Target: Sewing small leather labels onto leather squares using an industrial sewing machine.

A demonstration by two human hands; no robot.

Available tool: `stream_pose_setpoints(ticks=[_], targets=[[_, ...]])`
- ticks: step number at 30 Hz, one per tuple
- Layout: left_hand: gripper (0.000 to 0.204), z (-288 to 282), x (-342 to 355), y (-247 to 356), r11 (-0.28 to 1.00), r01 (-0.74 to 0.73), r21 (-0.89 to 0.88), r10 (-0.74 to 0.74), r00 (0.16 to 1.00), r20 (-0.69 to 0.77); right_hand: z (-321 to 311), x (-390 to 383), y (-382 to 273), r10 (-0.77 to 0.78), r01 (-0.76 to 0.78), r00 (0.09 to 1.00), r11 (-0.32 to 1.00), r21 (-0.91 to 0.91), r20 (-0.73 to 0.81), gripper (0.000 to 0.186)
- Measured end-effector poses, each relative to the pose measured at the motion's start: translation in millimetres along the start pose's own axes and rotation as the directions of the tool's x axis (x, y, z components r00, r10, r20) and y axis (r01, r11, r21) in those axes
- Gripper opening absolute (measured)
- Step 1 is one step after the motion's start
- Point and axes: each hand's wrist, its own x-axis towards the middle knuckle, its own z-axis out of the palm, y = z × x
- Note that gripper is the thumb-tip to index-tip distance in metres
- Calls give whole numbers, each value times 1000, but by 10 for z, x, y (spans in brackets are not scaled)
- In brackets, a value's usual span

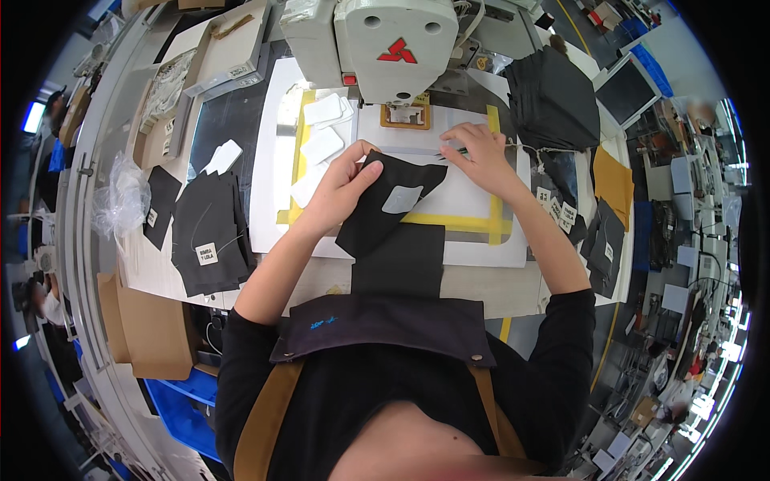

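My left hand [346, 188] pinches the upper left edge of a black fabric piece [365, 210], which hangs tilted over the work plate. On its face is a pale grey-white rectangular patch [403, 199]. My right hand [481, 160] is closed around a small pointed tool [443, 155] with a dark tip and a bit of green; most of it is hidden by the fingers. The tip is close to the upper right corner of the fabric. Another black fabric strip [399, 260] lies below, reaching the front edge of the table.
A sewing machine head [397, 48] stands just beyond my hands, above a brass-coloured clamp frame [405, 116]. White cards [322, 144] lie left on the taped plate. Black labelled pieces [210, 232] are stacked further left. A black fabric pile [553, 100] and a cord [539, 149] are at right.
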Motion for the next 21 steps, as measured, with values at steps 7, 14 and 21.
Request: stream_pose_setpoints(ticks=[7,14,21], targets=[[14,-52,81,122,990,21,-136,-39,991,-130,-150,39,-266,32,-651,759,72,756,650,25],[36,-193,181,730,872,-180,456,89,973,213,-546,190,-521,66,-666,744,6,746,665,18],[11,-200,188,1219,341,-414,844,113,909,400,-767,293,-857,126,-516,856,234,824,501,16]])
